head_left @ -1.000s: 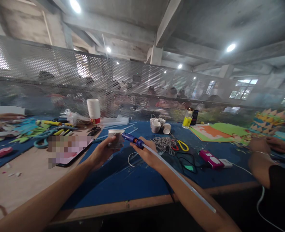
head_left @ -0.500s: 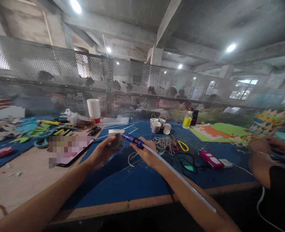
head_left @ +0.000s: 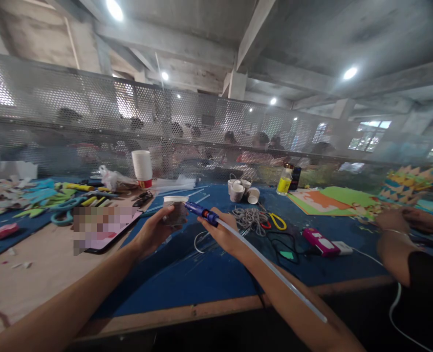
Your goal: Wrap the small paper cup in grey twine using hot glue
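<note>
From where I stand, the cup (head_left: 176,210) is left of the string (head_left: 251,220), held above the mat (head_left: 187,283). L hand (head_left: 156,227) has it w/ fingers partly curled round the wall, thumb near the rim; R hand (head_left: 220,232) is closed about the glue gun (head_left: 202,211), also left of the string, nose toward the cup's side under the rim. If they touch, I can't tell. IMO the step is gluing there, so the cup should be kept very still, pressed only lightly b/c thin wall may bend. Small, even amt. of glue is best, w/ fingertips away from the nozzle, prob. hot. The long stick (head_left: 271,269) runs over the R forearm (head_left: 278,293); better not to bump it.
</note>
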Action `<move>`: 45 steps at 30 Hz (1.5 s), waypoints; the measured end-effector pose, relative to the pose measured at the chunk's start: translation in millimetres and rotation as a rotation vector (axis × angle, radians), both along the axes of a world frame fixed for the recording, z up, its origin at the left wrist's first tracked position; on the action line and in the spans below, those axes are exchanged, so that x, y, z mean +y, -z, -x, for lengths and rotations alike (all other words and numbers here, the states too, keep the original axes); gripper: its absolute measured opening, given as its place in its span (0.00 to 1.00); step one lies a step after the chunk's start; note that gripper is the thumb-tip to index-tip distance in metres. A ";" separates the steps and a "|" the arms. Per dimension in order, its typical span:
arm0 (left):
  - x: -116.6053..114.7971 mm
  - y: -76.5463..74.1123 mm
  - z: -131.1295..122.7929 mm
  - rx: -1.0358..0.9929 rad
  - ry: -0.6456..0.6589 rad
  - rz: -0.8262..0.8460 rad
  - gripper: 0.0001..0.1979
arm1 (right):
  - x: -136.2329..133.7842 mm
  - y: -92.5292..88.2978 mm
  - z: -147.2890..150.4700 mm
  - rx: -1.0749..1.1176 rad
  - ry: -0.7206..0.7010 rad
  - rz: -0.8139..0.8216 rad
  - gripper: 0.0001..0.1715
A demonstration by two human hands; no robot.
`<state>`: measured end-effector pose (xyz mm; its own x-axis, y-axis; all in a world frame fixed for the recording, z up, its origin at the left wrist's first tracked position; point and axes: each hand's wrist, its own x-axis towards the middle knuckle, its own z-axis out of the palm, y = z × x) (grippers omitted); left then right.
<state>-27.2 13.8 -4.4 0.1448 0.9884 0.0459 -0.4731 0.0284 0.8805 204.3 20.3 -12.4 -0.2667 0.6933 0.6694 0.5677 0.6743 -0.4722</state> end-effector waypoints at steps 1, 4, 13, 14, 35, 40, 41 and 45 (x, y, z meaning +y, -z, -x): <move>0.4 0.3 0.3 0.000 0.005 -0.004 0.16 | 0.5 0.4 0.0 -0.004 0.004 -0.004 0.24; 1.6 1.4 1.7 -0.003 0.017 -0.009 0.16 | 1.9 1.3 -0.1 -0.010 0.017 -0.016 0.23; 2.2 0.0 2.4 -0.038 0.013 -0.008 0.16 | 2.8 1.3 -0.8 0.018 -0.014 -0.008 0.25; 2.1 -0.1 2.5 -0.040 0.011 -0.008 0.15 | 2.7 1.1 -0.7 0.020 -0.016 -0.006 0.25; -1.0 -0.8 0.9 0.040 0.011 -0.021 0.16 | -2.0 -2.9 0.6 0.012 -0.025 0.013 0.22; -0.3 -0.2 1.6 0.029 0.033 -0.025 0.16 | -1.1 -1.6 0.3 0.015 -0.027 0.018 0.22; 0.2 0.2 2.1 0.022 0.034 -0.023 0.16 | -0.7 -1.2 0.3 0.016 -0.029 0.019 0.22; 2.0 0.8 3.5 -0.014 0.034 -0.018 0.15 | 0.6 0.2 0.3 0.015 -0.020 -0.004 0.22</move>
<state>-30.7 15.8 -5.2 0.1773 0.9820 0.0659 -0.4846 0.0288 0.8743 204.0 20.9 -12.6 -0.2706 0.6850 0.6764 0.5471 0.6876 -0.4774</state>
